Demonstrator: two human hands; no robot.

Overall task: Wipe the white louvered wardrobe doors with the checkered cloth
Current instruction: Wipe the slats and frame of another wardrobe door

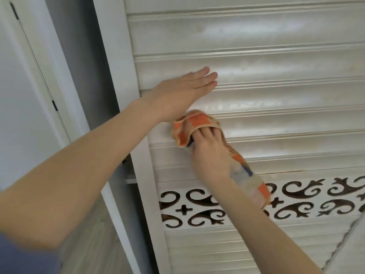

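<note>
The white louvered wardrobe door (276, 46) fills the right of the view, its slats running across. My left hand (183, 91) lies flat on the slats near the door's left frame, fingers straight and together. Just below it, my right hand (209, 151) grips the orange, beige and blue checkered cloth (194, 125) and holds it against a slat. One end of the cloth bunches over my fingertips; the other end trails down beside my wrist.
A carved band with dark scroll cut-outs (296, 196) crosses the door below the slats, with more louvers (217, 250) under it. The door's white frame (126, 76) stands at the left, beside a dark gap (83, 56) and another white door with black hinges (55, 105).
</note>
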